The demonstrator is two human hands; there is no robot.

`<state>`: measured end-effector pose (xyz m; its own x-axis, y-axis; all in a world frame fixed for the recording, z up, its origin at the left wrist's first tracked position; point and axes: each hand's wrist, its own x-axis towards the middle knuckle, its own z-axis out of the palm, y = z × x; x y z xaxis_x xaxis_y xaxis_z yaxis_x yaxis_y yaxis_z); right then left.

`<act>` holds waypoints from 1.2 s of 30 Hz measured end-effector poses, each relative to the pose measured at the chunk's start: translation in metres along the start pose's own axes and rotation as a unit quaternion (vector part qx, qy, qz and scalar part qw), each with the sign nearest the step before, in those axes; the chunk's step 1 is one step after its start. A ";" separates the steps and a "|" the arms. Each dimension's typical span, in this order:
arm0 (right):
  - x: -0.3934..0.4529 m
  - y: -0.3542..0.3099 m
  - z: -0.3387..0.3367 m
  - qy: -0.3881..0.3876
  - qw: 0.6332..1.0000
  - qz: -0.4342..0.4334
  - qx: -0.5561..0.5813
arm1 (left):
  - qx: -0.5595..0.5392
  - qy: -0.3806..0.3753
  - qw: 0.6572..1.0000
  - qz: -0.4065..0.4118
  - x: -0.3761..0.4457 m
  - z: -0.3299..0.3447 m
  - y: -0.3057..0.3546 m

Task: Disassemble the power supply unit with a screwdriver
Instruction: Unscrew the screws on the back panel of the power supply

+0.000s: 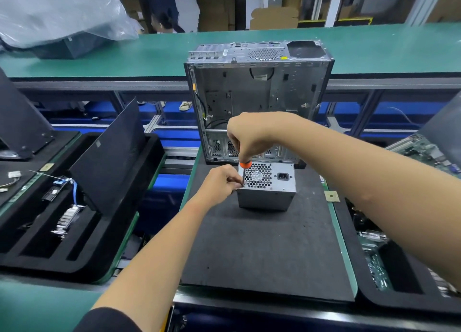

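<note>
Gripping the screwdriver (243, 172) from above, our right hand (249, 137) has its fingers curled round the handle, of which only the orange collar shows below the fist. We hold the tool upright, its shaft running down to the near left corner of the vented face of the power supply (267, 185). Our left hand (222, 182) pinches the shaft low down, just beside that corner, fingertips touching the metal box. The power supply stands on the black mat (262, 244) that covers the tabletop (345, 257), its fan grille and power socket facing up. Just beyond it, on the far end of the mat, stands an open computer case (259, 102), stripped and showing its bare metal inside. To the left lies a black foam tray (82, 232) with parts in its slots and a dark panel (109, 152) leaning in it. On the right, another tray (389, 294) holds green circuit boards (426, 152).
</note>
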<state>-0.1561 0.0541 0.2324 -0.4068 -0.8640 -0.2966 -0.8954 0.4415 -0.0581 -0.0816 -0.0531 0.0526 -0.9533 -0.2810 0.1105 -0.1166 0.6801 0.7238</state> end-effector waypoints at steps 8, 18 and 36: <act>-0.005 0.017 -0.001 -0.005 0.998 -0.052 -0.019 | 0.013 -0.018 1.000 0.004 0.002 -0.002 0.002; 0.000 -0.006 0.006 0.027 0.989 0.036 -0.143 | 0.060 -0.033 0.998 0.015 0.006 -0.005 0.008; 0.003 0.004 -0.004 0.017 0.994 -0.072 0.076 | 0.017 -0.066 0.998 -0.005 0.004 -0.007 0.005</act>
<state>-0.1613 0.0527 0.2351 -0.2849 -0.9271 -0.2435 -0.9081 0.3424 -0.2410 -0.0843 -0.0553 0.0617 -0.9800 -0.1988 0.0108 -0.1343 0.7003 0.7011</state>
